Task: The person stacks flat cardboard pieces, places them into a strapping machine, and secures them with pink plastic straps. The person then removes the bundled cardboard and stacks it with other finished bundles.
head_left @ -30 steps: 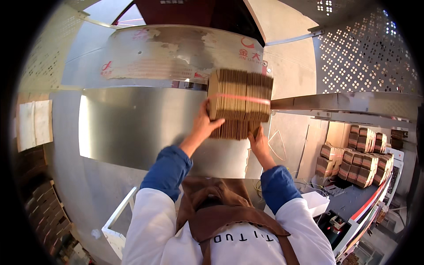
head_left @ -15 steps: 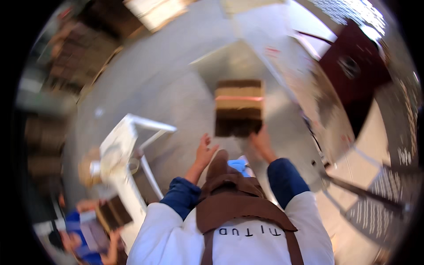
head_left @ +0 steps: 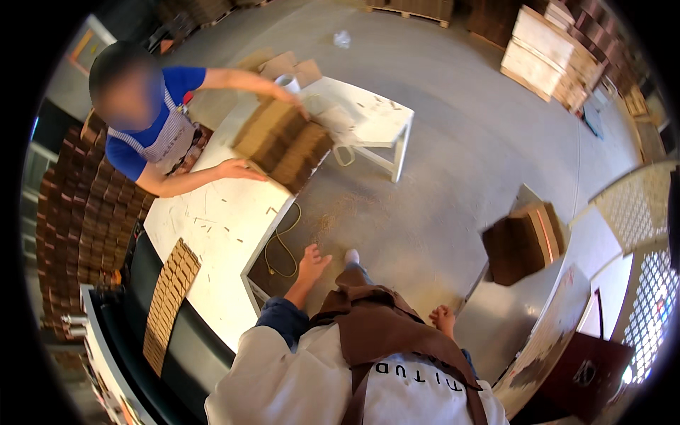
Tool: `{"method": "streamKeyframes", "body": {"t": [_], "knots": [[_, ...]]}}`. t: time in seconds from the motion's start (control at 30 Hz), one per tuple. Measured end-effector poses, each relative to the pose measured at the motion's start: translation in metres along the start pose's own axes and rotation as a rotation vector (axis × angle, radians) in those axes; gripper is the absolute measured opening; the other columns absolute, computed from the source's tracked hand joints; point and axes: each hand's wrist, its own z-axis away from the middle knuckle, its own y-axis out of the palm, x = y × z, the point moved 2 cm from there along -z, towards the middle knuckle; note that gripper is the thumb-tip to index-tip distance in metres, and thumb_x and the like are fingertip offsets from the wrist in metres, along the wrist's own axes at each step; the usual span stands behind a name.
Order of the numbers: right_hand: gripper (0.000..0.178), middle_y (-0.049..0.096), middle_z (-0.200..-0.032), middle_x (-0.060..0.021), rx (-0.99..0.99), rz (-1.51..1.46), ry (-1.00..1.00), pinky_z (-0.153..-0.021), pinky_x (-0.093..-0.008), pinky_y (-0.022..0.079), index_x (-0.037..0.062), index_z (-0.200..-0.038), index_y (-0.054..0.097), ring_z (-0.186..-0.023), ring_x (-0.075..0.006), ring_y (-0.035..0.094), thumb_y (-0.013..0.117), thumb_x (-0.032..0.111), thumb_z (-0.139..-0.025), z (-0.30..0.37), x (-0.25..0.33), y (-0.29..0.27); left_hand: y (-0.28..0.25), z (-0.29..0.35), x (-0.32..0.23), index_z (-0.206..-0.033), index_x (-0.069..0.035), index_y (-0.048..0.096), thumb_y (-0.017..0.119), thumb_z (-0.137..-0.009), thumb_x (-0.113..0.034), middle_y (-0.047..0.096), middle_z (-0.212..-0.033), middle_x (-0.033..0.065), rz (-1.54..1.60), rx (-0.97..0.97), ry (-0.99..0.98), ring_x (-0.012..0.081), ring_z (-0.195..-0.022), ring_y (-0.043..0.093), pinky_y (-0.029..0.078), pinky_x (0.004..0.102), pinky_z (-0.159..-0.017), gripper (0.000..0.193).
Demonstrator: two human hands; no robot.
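Note:
My left hand hangs empty beside the white table's front corner, its fingers loosely bent and apart. Also empty, my right hand is low by my apron, next to the edge of a metal surface; its fingers are slightly curled. On that surface rests a strapped bundle of brown cardboard pieces, apart from both hands. Across the white table, a co-worker's two hands grip a larger stack of brown cardboard at its ends.
A dark conveyor belt carries a row of cardboard strips toward the table. A yellow cord lies below the table edge. Tall brown stacks stand behind the co-worker. A wooden crate stands far right.
My right hand has come away from the cardboard bundle, which stays on the metal surface. My view has turned left, bringing the co-worker, white table and conveyor nearer the middle.

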Motion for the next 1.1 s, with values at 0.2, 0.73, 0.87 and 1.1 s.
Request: {"method": "streamKeyframes", "body": {"t": [0.2, 0.73, 0.87, 1.1], "knots": [[0.031, 0.066, -0.087, -0.0131, 0.195, 0.287, -0.151, -0.053, -0.0278, 0.05, -0.0013, -0.112, 0.055, -0.069, -0.0191, 0.067, 0.056, 0.023, -0.093, -0.082, 0.108, 0.078, -0.056, -0.058, -0.034, -0.142, -0.002, 0.024, 0.081, -0.072, -0.029, 0.04, -0.137, 0.0233, 0.26, -0.233, 0.089, 0.0344, -0.121, 0.048, 0.045, 0.0418, -0.093, 0.094], [0.056, 0.064, -0.106, -0.0104, 0.781, 0.413, -0.652, -0.079, -0.0307, 0.048, 0.0046, -0.123, 0.057, -0.094, -0.0203, 0.062, 0.041, 0.051, -0.096, -0.18, 0.559, 0.52, -0.098, -0.169, -0.14, -0.145, -0.006, 0.019, 0.084, -0.066, -0.023, 0.038, -0.139, 0.0166, 0.347, -0.55, 0.127, 0.0302, -0.129, 0.039, 0.038, 0.0483, -0.098, 0.103], [0.06, 0.064, -0.109, -0.0097, 1.036, 0.589, -0.581, -0.083, -0.0319, 0.047, 0.0055, -0.128, 0.054, -0.096, -0.02, 0.06, 0.037, 0.054, -0.097, -0.182, 0.538, 0.564, -0.114, -0.155, -0.169, -0.143, -0.007, 0.026, 0.083, -0.067, -0.012, 0.05, -0.128, 0.0118, 0.398, -0.58, 0.119, 0.0243, -0.113, 0.054, 0.044, 0.0439, -0.094, 0.094], [0.053, 0.056, -0.124, -0.0241, 1.34, 0.84, -0.831, -0.097, -0.0375, 0.04, 0.0066, -0.139, 0.041, -0.12, -0.037, 0.051, 0.036, 0.041, -0.099, -0.204, 0.514, 0.589, -0.102, -0.181, -0.129, -0.121, -0.001, 0.05, 0.085, -0.064, -0.026, 0.055, -0.116, 0.0161, 0.03, -0.449, 0.061, 0.0359, -0.107, 0.055, 0.045, 0.0413, -0.092, 0.071]]}}
